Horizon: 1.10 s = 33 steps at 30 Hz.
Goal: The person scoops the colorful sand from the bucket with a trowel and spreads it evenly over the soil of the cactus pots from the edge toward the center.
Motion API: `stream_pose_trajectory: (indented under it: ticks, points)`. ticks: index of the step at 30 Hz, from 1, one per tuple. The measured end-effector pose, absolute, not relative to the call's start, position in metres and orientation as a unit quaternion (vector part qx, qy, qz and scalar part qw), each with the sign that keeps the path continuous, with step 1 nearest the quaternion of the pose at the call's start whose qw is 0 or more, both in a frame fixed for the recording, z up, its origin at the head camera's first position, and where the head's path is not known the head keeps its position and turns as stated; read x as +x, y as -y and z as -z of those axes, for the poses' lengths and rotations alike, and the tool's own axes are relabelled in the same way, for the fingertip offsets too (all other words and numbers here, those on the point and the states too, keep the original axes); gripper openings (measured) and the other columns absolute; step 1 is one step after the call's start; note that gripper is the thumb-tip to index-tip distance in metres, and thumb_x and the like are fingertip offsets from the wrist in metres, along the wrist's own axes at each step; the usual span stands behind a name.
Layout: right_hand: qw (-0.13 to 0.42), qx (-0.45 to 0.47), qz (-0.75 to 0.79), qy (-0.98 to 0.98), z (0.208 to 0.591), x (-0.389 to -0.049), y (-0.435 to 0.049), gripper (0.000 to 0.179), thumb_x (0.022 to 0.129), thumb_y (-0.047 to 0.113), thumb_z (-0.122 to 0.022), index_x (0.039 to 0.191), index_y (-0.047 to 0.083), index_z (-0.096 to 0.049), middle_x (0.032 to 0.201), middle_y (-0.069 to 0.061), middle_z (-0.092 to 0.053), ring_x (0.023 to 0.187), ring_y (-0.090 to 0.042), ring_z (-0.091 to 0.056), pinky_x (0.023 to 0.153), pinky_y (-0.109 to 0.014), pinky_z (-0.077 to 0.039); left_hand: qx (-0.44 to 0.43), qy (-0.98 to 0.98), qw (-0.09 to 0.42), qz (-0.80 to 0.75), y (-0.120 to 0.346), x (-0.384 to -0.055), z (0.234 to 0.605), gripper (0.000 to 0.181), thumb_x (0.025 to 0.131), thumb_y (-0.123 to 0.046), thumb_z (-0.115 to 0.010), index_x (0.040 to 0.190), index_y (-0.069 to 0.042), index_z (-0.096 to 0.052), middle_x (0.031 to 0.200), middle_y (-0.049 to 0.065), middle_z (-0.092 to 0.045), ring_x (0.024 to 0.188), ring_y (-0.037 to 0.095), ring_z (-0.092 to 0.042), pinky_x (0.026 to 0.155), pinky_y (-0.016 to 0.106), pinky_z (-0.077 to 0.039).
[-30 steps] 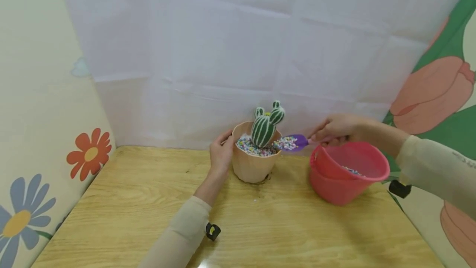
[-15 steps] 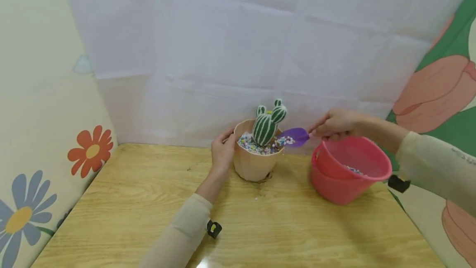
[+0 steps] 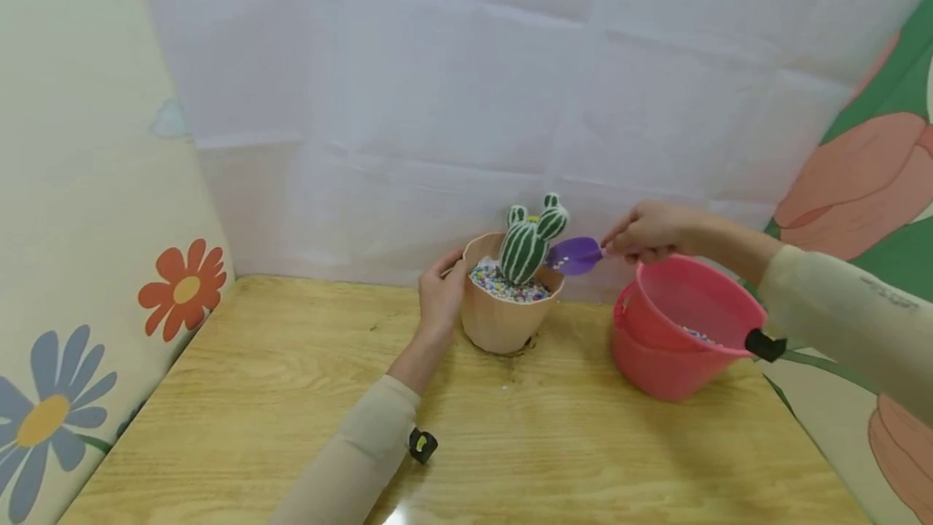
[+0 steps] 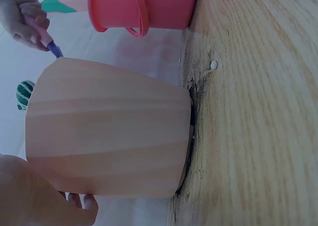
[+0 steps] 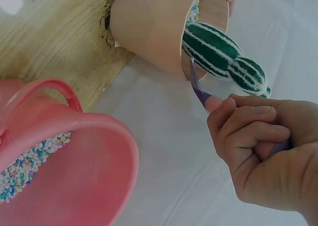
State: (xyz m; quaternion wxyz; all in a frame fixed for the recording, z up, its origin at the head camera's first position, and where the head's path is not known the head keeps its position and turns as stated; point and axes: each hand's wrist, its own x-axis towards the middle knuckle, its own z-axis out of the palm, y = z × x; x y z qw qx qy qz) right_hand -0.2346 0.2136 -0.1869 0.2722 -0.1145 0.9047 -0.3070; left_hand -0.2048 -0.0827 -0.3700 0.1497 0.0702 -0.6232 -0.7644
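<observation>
A peach flowerpot (image 3: 496, 322) stands upright on the wooden table, filled with small multicoloured pebbles (image 3: 499, 285). Out of it rises a green toy cactus (image 3: 521, 253) with white stripes. My left hand (image 3: 440, 296) grips the pot's left rim, its fingertips partly behind the wall in the left wrist view. Curled round a pink handle, my right hand (image 3: 649, 229) holds a small shovel (image 3: 579, 256) with a purple blade. The blade tips down over the pot's right rim beside the cactus, and only a few pebbles lie on it.
A pink bucket (image 3: 659, 367) with multicoloured pebbles (image 5: 35, 164) inside stands right of the pot, below the right forearm. White cloth (image 3: 408, 104) hangs close behind the pot. Dark crumbs and a white pebble (image 4: 213, 65) lie on the table (image 3: 291, 395) near the pot's base.
The shovel's blade has tilted down toward the pot, and most of its pebbles have slid off into it. The right hand has risen slightly; the left keeps its grip on the rim.
</observation>
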Motion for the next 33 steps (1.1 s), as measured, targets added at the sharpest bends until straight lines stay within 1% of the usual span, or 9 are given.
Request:
stream_pose_trajectory:
  ticks: [7,12,17,20,22,25,30,33]
  points:
    - [0.220,-0.128,0.271,-0.928,0.188,-0.232,-0.208,0.039,0.099,0.013,-0.066,0.130,-0.009,-0.063,0.067,-0.007,-0.064,0.048,-0.005,-0.045,0.043,-0.016,-0.036,0.070,0.624,0.142,0.765,0.078,-0.204,0.369,0.034,0.100,-0.014,-0.059,0.130,-0.001,-0.069,0.130,0.019,-0.065,0.114,0.024,-0.061,0.097,0.038,-0.051]
    - [0.178,-0.134,0.264,-0.939,0.191,-0.224,-0.204,0.036,0.098,0.011,-0.067,0.126,-0.011,-0.065,0.064,-0.007,-0.063,0.049,-0.007,-0.048,0.046,-0.019,-0.042,0.074,0.624,0.133,0.766,0.079,-0.203,0.369,0.034,0.100,-0.016,-0.060,0.131,-0.005,-0.069,0.131,0.014,-0.065,0.117,0.022,-0.060,0.099,0.037,-0.049]
    - [0.146,-0.150,0.252,-0.945,0.191,-0.210,-0.209,0.036,0.099,0.013,-0.064,0.126,-0.011,-0.065,0.064,-0.006,-0.062,0.050,-0.009,-0.047,0.047,-0.022,-0.042,0.075,0.624,0.129,0.767,0.084,-0.203,0.372,0.036,0.100,-0.017,-0.059,0.133,-0.006,-0.068,0.133,0.011,-0.064,0.121,0.020,-0.058,0.102,0.035,-0.048]
    - [0.138,-0.145,0.260,-0.945,0.188,-0.200,-0.220,0.038,0.100,0.015,-0.062,0.129,-0.011,-0.064,0.063,-0.004,-0.057,0.051,-0.009,-0.045,0.047,-0.023,-0.042,0.076,0.621,0.132,0.769,0.089,-0.204,0.373,0.036,0.100,-0.016,-0.059,0.133,-0.005,-0.068,0.134,0.012,-0.064,0.121,0.020,-0.057,0.103,0.035,-0.047]
    - [0.141,-0.136,0.272,-0.942,0.186,-0.194,-0.232,0.041,0.101,0.017,-0.062,0.131,-0.010,-0.062,0.061,-0.003,-0.053,0.050,-0.009,-0.040,0.046,-0.024,-0.039,0.075,0.616,0.135,0.772,0.092,-0.204,0.374,0.036,0.099,-0.015,-0.059,0.132,-0.004,-0.068,0.134,0.013,-0.063,0.120,0.020,-0.057,0.103,0.034,-0.047]
    - [0.146,-0.113,0.280,-0.942,0.183,-0.188,-0.251,0.043,0.102,0.020,-0.062,0.134,-0.008,-0.061,0.062,-0.004,-0.050,0.049,-0.011,-0.037,0.045,-0.026,-0.038,0.072,0.616,0.142,0.772,0.096,-0.204,0.374,0.036,0.099,-0.015,-0.059,0.132,-0.003,-0.067,0.132,0.015,-0.064,0.118,0.021,-0.058,0.100,0.034,-0.048]
    - [0.129,-0.086,0.271,-0.950,0.181,-0.181,-0.283,0.044,0.100,0.026,-0.067,0.133,-0.004,-0.064,0.067,-0.007,-0.058,0.050,-0.012,-0.042,0.047,-0.027,-0.041,0.062,0.628,0.151,0.761,0.106,-0.206,0.376,0.037,0.100,-0.017,-0.059,0.134,-0.004,-0.066,0.130,0.016,-0.064,0.114,0.022,-0.059,0.095,0.034,-0.050]
    - [0.122,-0.080,0.263,-0.954,0.185,-0.180,-0.298,0.046,0.099,0.027,-0.068,0.132,-0.005,-0.064,0.064,-0.006,-0.058,0.049,-0.012,-0.041,0.048,-0.027,-0.041,0.057,0.633,0.153,0.756,0.112,-0.206,0.379,0.037,0.100,-0.018,-0.061,0.135,-0.005,-0.066,0.130,0.015,-0.063,0.114,0.022,-0.059,0.093,0.032,-0.051]
